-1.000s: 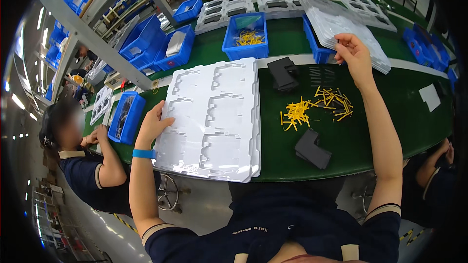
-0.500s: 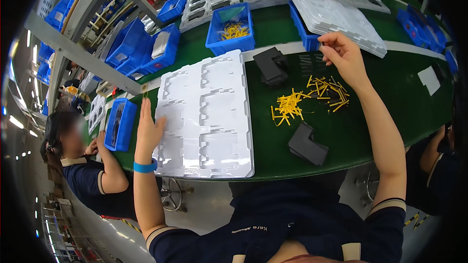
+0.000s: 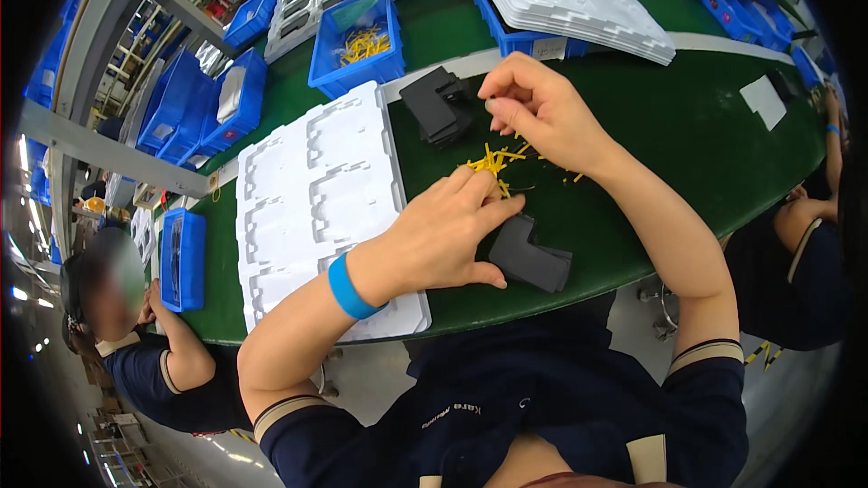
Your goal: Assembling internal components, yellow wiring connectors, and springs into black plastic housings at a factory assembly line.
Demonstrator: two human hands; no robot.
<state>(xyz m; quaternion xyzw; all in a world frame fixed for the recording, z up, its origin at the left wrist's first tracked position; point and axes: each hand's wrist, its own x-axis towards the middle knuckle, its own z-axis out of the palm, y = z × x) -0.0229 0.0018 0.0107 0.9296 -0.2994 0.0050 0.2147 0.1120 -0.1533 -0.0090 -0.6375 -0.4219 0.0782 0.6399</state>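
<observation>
My left hand (image 3: 443, 230), with a blue band on its wrist, reaches across the tray's right edge. Its thumb and fingers are apart beside a black L-shaped piece (image 3: 533, 258) near the table's front edge; whether they touch it I cannot tell. My right hand (image 3: 542, 117) hovers over the table with thumb and fingers pinched together. A tiny dark bit shows at its fingertips, too small to name. Under and between the hands lies a loose pile of yellow strips (image 3: 493, 160), partly hidden. Left of the right hand sits a stack of black pieces (image 3: 434, 108).
A white moulded tray (image 3: 357, 136) lies left on the green table (image 3: 651, 126). Behind it stands a blue bin (image 3: 357, 72) with yellow strips. A stack of white trays (image 3: 579, 9) overhangs another blue bin (image 3: 506, 32). Co-workers sit at left and right.
My left hand has left the tray's left side and moved right to the black L-shaped piece. My right hand, still pinched, has come left and nearer the yellow strips. The view has shifted.
</observation>
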